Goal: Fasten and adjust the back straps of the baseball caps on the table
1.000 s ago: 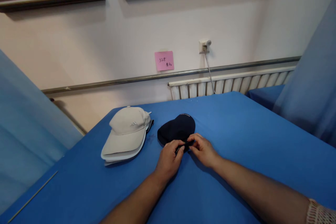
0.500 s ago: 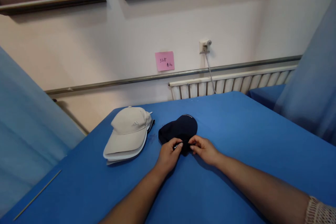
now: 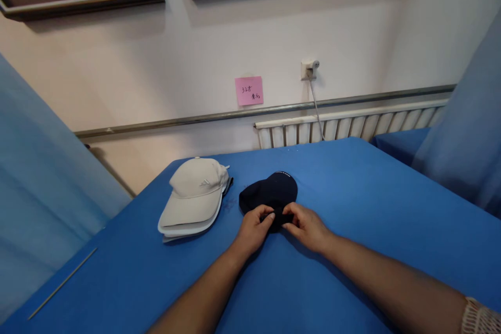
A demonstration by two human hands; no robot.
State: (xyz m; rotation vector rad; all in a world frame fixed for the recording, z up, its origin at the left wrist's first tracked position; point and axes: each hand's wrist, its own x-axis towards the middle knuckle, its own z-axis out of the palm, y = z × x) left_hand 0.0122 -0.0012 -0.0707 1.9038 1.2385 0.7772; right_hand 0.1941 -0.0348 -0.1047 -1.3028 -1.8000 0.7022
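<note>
A dark navy baseball cap [image 3: 266,191] lies on the blue-covered table [image 3: 352,193], its brim pointing away to the right. At its near edge, my left hand [image 3: 253,229] pinches the cap's black strap between thumb and fingers. My right hand [image 3: 307,225] grips the same strap [image 3: 278,216] from the other side, fingers closed. How the strap is fastened is hidden between my fingers. Left of the navy cap stands a stack of caps [image 3: 195,193], a beige one on top with lighter and darker brims showing underneath.
A thin stick [image 3: 62,284] lies along the table's left side. Blue curtains [image 3: 39,182] hang at left and right. Behind the table are a white radiator [image 3: 289,133], a metal rail [image 3: 188,121], a pink note [image 3: 249,91] and a plugged-in socket [image 3: 309,70].
The right-hand fingers have shifted slightly on the strap, and more of the black strap shows by them. The whole view has moved a little; the cap stack stays put.
</note>
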